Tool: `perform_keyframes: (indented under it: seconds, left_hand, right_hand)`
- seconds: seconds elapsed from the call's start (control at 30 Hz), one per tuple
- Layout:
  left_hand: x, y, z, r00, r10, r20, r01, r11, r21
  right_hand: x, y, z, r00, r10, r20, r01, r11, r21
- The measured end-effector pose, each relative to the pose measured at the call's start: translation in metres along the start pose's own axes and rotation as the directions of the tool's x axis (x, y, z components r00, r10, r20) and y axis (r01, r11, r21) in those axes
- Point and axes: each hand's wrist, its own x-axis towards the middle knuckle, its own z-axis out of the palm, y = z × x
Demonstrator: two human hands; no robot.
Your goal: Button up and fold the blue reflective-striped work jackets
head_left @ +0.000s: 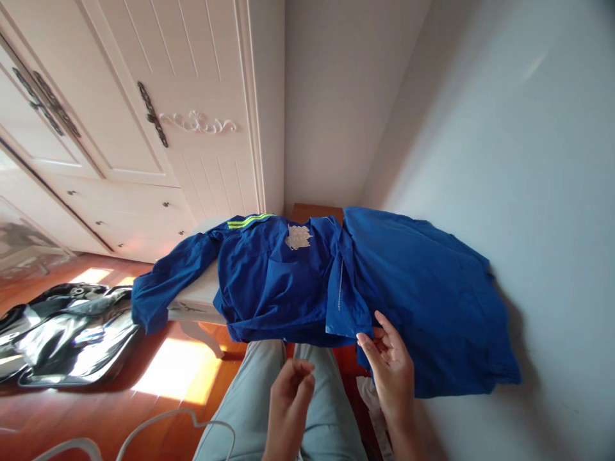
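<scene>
A blue jacket (278, 282) with yellow-green stripes on its shoulder and a pale, blurred patch on its chest lies spread in front of me. Its sleeve hangs to the left. My right hand (391, 365) is at the lower right corner of its front panel, with that corner between thumb and fingers. A light zipper line runs along this panel. My left hand (291, 400) hovers over my lap, apart from the jacket, its fingers curled in and nothing visible in them. Another large blue cloth piece (432, 301) lies at the right, partly under the jacket.
The jacket rests on a pale bench (199, 298) with curved legs. An open black suitcase (77, 339) lies on the wooden floor at left. A white cable (166, 416) loops nearby. A white wardrobe (202, 77) stands behind; a wall (528, 160) borders the right.
</scene>
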Motion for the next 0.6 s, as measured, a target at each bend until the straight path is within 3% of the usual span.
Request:
perform_keyframes:
  seconds: [0.13,0.23,0.37,0.5,0.6]
  left_hand:
    - [0.063,-0.001,0.039,0.995,-0.097,0.028,0.101,0.966,-0.238]
    - [0.085,0.003,0.056,0.980,-0.181,0.076,0.196,0.930,-0.310]
    - [0.086,-0.005,0.061,0.982,-0.187,0.022,0.182,0.917,-0.355]
    - [0.078,-0.021,0.047,0.978,-0.208,-0.005,0.193,0.915,-0.354]
    - [0.071,-0.022,0.037,0.980,-0.196,0.015,0.188,0.912,-0.366]
  right_hand:
    - [0.000,-0.003,-0.012,0.991,0.048,-0.123,-0.045,0.999,0.026]
    - [0.002,-0.007,-0.020,0.967,0.076,-0.244,-0.055,0.994,0.095]
    - [0.002,-0.010,-0.025,0.955,0.059,-0.291,-0.030,0.994,0.103]
    - [-0.002,-0.005,-0.021,0.961,0.052,-0.273,-0.028,0.995,0.093]
    - [-0.008,0.007,-0.014,0.968,0.088,-0.236,-0.071,0.994,0.080]
